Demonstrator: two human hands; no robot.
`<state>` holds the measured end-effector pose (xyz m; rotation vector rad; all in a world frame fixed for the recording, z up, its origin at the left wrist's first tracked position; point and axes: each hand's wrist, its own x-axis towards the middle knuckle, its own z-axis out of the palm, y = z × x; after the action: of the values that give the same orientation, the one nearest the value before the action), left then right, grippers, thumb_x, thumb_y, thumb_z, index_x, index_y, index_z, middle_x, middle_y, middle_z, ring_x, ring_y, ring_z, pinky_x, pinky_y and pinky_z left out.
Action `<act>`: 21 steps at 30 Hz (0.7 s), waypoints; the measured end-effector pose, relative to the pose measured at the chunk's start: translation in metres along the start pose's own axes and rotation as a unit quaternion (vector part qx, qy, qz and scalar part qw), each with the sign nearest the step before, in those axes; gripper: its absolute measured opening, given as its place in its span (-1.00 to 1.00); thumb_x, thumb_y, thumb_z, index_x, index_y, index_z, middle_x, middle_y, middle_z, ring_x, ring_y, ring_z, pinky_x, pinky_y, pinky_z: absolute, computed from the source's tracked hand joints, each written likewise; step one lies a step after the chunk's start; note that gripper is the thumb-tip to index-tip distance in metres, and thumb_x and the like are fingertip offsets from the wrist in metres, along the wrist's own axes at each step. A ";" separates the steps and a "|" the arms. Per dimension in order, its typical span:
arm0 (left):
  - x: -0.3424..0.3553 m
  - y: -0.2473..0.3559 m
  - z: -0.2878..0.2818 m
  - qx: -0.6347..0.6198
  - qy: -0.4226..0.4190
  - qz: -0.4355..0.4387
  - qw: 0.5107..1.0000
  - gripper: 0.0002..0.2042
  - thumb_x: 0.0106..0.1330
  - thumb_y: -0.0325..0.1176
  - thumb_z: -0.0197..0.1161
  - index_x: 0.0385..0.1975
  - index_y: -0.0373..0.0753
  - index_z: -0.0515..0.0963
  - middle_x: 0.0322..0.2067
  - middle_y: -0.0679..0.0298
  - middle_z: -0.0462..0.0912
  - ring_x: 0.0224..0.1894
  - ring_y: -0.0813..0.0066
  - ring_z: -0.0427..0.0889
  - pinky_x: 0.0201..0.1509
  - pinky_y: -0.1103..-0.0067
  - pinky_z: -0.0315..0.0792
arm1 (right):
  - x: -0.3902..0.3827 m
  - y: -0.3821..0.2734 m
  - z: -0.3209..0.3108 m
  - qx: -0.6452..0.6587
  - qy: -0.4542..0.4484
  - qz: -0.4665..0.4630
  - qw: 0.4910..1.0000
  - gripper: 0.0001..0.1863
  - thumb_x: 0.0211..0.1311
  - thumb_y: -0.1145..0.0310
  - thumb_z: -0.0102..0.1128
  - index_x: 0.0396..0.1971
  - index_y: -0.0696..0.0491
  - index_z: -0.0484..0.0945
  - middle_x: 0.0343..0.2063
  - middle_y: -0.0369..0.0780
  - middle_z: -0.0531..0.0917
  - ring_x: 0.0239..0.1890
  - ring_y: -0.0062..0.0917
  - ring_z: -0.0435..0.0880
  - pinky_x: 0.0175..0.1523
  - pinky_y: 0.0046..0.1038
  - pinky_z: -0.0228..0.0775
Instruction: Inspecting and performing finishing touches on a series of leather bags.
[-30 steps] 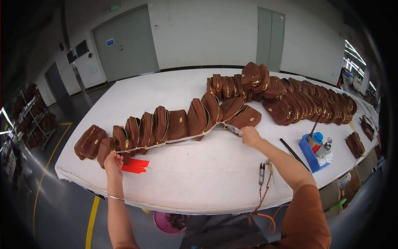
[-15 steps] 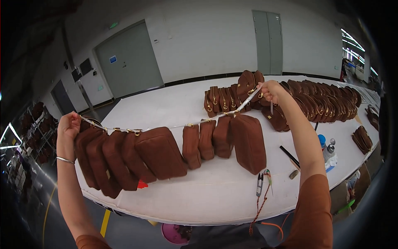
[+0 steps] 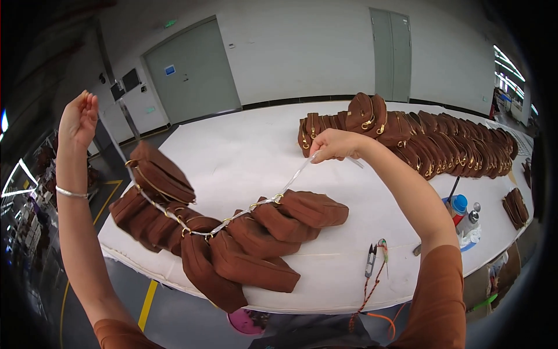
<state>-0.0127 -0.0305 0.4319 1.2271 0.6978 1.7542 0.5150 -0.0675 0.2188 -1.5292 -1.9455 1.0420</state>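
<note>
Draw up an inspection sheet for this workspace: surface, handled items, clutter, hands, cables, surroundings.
Surface: white table, bare stretch mid-table.
Handled items: brown bags strung along a pale strip; more bags piled at the right rear.
Clutter: thread snips and blue-capped container, right side.
Hands: right hand pinches the strip; left hand raised near its other end, contact unclear.
Cables: orange cable at the near edge.
Surroundings: grey door, yellow floor line, pink basin.

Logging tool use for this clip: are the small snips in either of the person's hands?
No, the snips lie on the white table, apart from the left hand and the right hand pinching a pale strip.
</note>
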 end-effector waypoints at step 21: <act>-0.081 -0.179 0.139 0.122 -0.213 -0.027 0.969 -0.61 0.39 0.02 0.10 -0.18 -0.26 0.51 -0.20 0.23 0.59 -0.06 0.52 0.54 -0.06 0.57 0.42 | 0.096 -0.126 0.107 0.276 0.151 -0.120 0.942 -0.71 0.29 0.25 0.02 -0.42 0.16 0.59 -0.69 -0.37 0.37 -0.74 -0.72 0.17 -0.68 -0.58 -0.08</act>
<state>0.1877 -0.0216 0.2990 1.6711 0.6927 1.3207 0.3320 -0.0186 0.2427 -1.0371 -1.4216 1.0543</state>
